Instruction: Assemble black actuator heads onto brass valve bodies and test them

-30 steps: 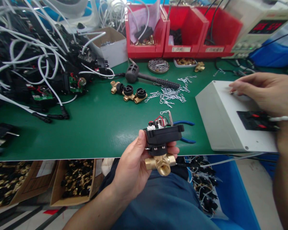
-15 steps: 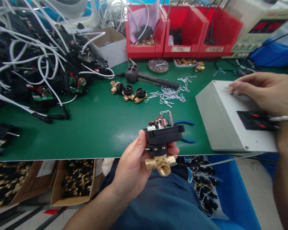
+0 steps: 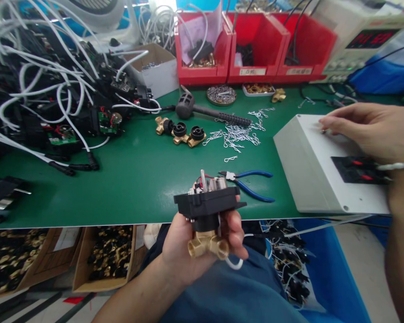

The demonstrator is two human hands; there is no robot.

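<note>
Left hand [image 3: 191, 246]: fingers curled fully round a valve assembly [image 3: 207, 220], brass body below, black housing on top, small metal pin standing upright. Held over the lap, just in front of the green bench [image 3: 138, 179] edge. A white wire loops under the brass body.

Right hand [image 3: 370, 132]: lies flat and loosely spread on the grey box [image 3: 309, 166] at the bench's right, fingertips on its top face, grasping nothing.

Blue-handled pliers [image 3: 249, 181] lie between valve and box. Loose wire clips [image 3: 237, 132] and three brass fittings [image 3: 182, 131] sit further back.
</note>
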